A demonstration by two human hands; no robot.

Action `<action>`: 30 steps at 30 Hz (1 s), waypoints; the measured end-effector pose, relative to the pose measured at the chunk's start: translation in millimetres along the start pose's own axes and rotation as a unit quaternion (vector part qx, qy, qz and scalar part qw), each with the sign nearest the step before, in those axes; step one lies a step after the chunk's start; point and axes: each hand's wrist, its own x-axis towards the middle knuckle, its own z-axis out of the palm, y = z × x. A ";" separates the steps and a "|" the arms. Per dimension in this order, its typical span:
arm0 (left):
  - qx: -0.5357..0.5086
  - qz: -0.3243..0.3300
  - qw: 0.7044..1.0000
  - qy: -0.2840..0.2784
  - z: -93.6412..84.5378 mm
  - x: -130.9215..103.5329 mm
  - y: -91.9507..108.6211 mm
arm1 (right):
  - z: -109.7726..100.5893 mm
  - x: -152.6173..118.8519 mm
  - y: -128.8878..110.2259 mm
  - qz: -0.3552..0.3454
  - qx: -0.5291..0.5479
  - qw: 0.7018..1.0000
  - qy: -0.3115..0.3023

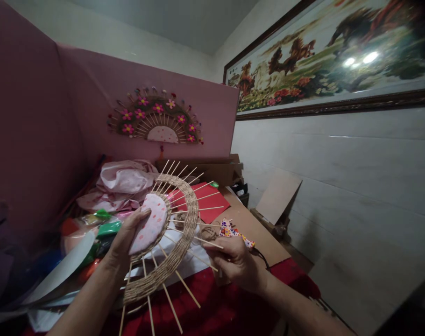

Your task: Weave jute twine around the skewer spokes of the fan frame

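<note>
A half-round fan frame (192, 205) of thin wooden sticks, woven with a band of brown twine, is tilted up in front of me. Its centre is a half-circle of pale pink spotted fabric (155, 219). My left hand (130, 233) grips this centre, thumb on the fabric and fingers hidden behind. At the frame's right side, my right hand (235, 261) is closed, its fingertips by the end of one stick; what lies between them is hidden. Just behind that hand are a ball of twine (208, 232) and scissors with a colourful patterned handle (228, 227).
A finished fan with pink flowers (158, 108) hangs on the pink panel (212, 112). Crumpled pink cloth (124, 179) and plastic-wrapped packets (109, 228) lie at left. Red paper (212, 205) and a cardboard sheet (247, 224) lie on the red-covered table (247, 308). A framed horse picture (303, 60) hangs right.
</note>
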 end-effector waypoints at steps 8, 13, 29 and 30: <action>0.001 0.011 1.000 0.015 4.1 -5.5 1.5 | 17.3 2.6 3.5 -0.001 0.083 0.994 0.073; 0.017 0.051 0.998 0.026 7.9 -9.0 4.8 | 9.7 -2.1 0.2 0.027 0.088 0.993 0.074; 0.065 0.129 0.989 0.032 5.7 -1.7 2.0 | 6.5 -10.7 -20.7 -0.059 -0.139 0.988 0.019; 0.063 0.129 0.989 0.035 5.8 -1.3 1.1 | 8.8 -11.7 -20.4 -0.072 -0.164 0.984 0.013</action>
